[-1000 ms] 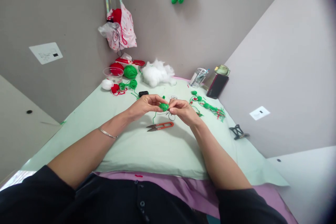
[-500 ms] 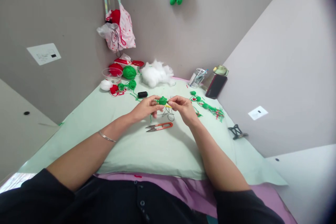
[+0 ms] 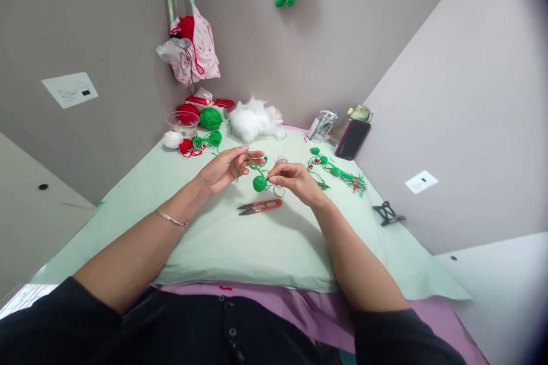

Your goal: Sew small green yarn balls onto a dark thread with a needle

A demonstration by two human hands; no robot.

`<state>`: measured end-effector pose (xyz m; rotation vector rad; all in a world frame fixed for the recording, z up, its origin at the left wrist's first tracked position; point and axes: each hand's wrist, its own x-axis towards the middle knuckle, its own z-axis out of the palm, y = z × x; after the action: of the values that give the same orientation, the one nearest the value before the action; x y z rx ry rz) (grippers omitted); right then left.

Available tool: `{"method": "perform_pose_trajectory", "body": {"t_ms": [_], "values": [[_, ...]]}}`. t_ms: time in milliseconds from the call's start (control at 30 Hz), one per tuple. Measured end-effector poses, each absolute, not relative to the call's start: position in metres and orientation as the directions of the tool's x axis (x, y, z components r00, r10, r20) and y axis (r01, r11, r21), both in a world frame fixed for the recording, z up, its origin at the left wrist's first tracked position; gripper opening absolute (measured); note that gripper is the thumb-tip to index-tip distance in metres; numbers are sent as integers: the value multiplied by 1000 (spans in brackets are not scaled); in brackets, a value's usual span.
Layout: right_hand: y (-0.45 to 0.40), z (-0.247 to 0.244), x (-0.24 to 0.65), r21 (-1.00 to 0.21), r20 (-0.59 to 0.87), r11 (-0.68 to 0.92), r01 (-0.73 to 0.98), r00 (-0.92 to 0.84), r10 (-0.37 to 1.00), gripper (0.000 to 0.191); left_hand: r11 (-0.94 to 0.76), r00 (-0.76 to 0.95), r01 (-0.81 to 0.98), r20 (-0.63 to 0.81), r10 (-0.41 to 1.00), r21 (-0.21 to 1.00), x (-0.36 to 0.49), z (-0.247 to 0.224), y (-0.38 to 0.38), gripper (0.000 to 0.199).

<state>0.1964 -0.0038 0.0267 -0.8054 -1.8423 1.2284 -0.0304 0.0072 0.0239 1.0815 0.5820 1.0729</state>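
A small green crocheted ball (image 3: 259, 183) hangs between my hands, with green yarn running up from it to my left hand (image 3: 226, 170). That hand has its palm turned up, the yarn pinched at thumb and forefinger, the other fingers loosely spread. My right hand (image 3: 295, 179) is closed in a pinch at the ball's right side, on something too small to make out. Just below lie orange-handled thread snips (image 3: 260, 207), blades pointing left. A loop of dark thread (image 3: 278, 190) rests beneath my right fingertips.
White stuffing (image 3: 254, 120) lies at the back, with a green yarn ball (image 3: 210, 118) and a clear tub (image 3: 182, 121) to its left. Rightward are green crocheted pieces (image 3: 338, 173), a clear cup (image 3: 322, 126), a phone (image 3: 353, 140) and a black clip (image 3: 387, 214).
The green ball has dropped lower and out of my left fingers. My left hand has moved left and turned palm up, drawing out the yarn. My right hand has shifted slightly down and left.
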Motion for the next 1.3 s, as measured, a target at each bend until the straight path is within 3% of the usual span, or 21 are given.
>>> {"method": "perform_pose_trajectory", "body": {"t_ms": [100, 200, 333, 467, 600, 767, 933, 1300], "values": [[-4, 27, 197, -934, 291, 356, 36, -504, 813, 14, 221, 456, -547, 66, 888, 808, -32, 29, 5, 41], [-4, 28, 197, -923, 327, 385, 20, -487, 810, 13, 168, 454, -550, 124, 882, 818, -33, 33, 3, 33], [-3, 30, 197, -912, 352, 408, 36, -441, 825, 16, -85, 470, -255, 200, 859, 963, -30, 30, 1, 30], [-3, 31, 196, -891, 394, 446, 82, -347, 851, 20, -194, 606, -62, 192, 772, 979, -27, 29, -3, 30], [-4, 30, 195, -823, 493, 549, 146, -297, 818, 15, -127, 669, -139, 188, 719, 982, -24, 26, -6, 33], [-6, 31, 195, -734, 551, 626, 265, -307, 776, 10, -19, 617, -215, 151, 772, 976, -20, 20, -3, 32], [-6, 32, 199, -689, 545, 650, 321, -362, 756, 14, -92, 535, -197, 186, 824, 976, -20, 16, 1, 34], [-6, 32, 197, -655, 560, 666, 357, -362, 745, 14, -188, 548, -131, 229, 804, 973, -20, 15, 0, 32]]}}
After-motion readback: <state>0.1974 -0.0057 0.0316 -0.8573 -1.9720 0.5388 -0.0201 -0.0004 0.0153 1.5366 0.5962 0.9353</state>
